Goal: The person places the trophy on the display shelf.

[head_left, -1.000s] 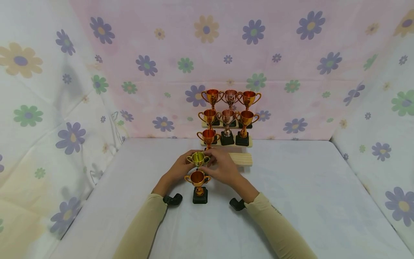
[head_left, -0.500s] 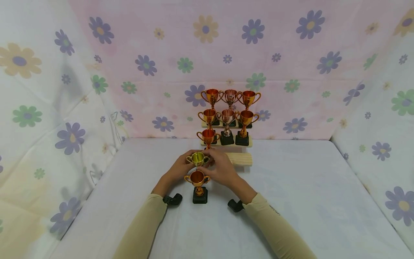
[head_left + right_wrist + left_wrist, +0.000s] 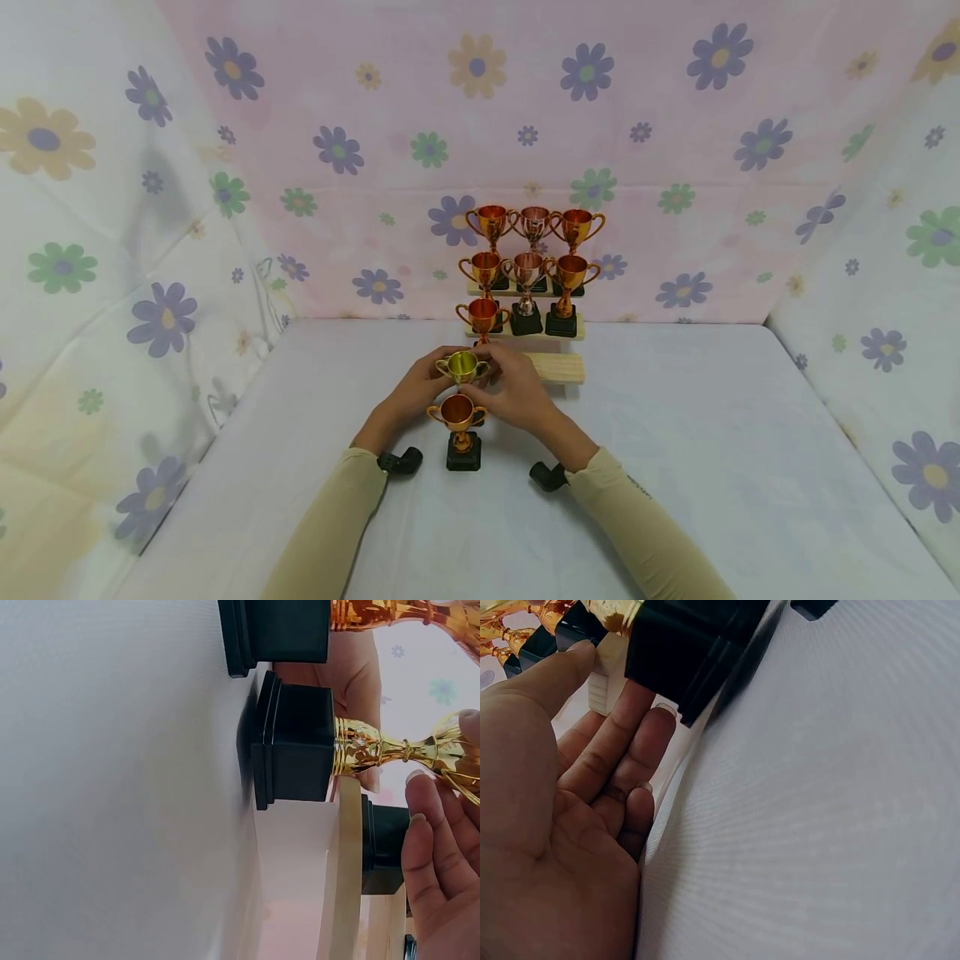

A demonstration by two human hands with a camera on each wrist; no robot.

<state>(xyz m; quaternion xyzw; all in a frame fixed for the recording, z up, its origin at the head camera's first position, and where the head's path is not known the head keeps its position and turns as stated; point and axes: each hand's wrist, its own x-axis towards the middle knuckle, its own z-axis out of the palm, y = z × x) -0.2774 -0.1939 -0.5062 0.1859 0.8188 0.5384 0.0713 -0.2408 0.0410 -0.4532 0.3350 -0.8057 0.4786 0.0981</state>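
My right hand [image 3: 513, 387] pinches a yellow-gold trophy [image 3: 462, 367] by its cup, with the thumb [image 3: 469, 727] on one side and fingers [image 3: 442, 840] on the other. Its black base [image 3: 300, 742] is close over the white tabletop, beside the shelf's lowest step. My left hand [image 3: 414, 387] is on the trophy's far left side, its loosely bent fingers [image 3: 634, 735] right at the black base [image 3: 694, 652] and its thumb extended toward the shelf. In front of both hands stands an orange-gold trophy [image 3: 457, 412], upright on the table.
Behind the hands rises a stepped wooden shelf [image 3: 558, 367]. Several trophies stand on it, including a silver one [image 3: 527, 271], a gold one [image 3: 572, 275] and a copper-orange one [image 3: 483, 315] on the lowest step's left. A flowered cloth [image 3: 675, 108] surrounds the table.
The yellow-gold trophy has shifted very slightly to the right between my hands. Both arms stay almost in place, and the other trophies have not moved.
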